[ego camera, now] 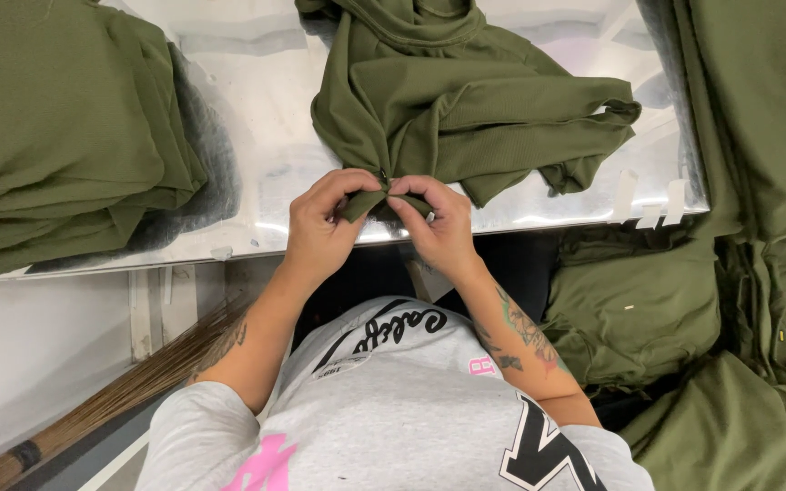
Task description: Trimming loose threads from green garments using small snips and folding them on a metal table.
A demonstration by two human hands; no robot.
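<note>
An olive-green hooded garment (466, 100) lies crumpled on a shiny metal table (266, 127), its lower edge hanging over the near rim. My left hand (320, 227) and my right hand (438, 223) meet at that lower edge. Both pinch the fabric around a small dark zipper end (383, 176) with fingertips nearly touching. The hood sits at the far side of the table, partly cut off by the frame's top.
A stack of folded olive garments (56, 127) rests on the table's left. More olive garments are heaped at the right (757, 136) and lower right (648, 309). Strips of tape (652, 205) stick to the table's near right edge. A broom (102, 400) lies at lower left.
</note>
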